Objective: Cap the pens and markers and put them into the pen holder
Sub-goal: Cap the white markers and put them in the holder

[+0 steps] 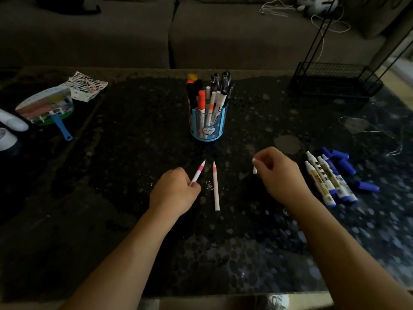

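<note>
Forearms reach in from the near edge of the dark, mottled desk [134, 121]. The left hand [174, 193] pinches a thin white pen with a pink band [197, 173], its bare tip pointing away toward the holder. Just right of it a second uncapped pen with a salmon band [215, 189] lies flat on the desk, free of either hand. The right hand [279, 173] is curled around a small white cap [255, 170], which shows at the fingertips.

Judging from this, the step in hand is capping the pink pen: the next move calls for bringing cap and tip together in line, pressing until it seats, then dropping the pen into the holder. The salmon pen would come after.

To the right, four uncapped markers [328, 182] lie side by side, with blue caps [344, 166] scattered just beyond and beside them; all are still to be done.

Farther off, at the desk's centre, stands the blue pen holder [209, 128], already crowded with capped pens and markers. At far left lie a hand fan [48, 106] and a printed sheet [88, 85]; at far right sits a black wire rack [333, 79]. Beyond the desk a grey sofa [134, 34] fills the dim room, a white cable [324, 23] trailing over it.
</note>
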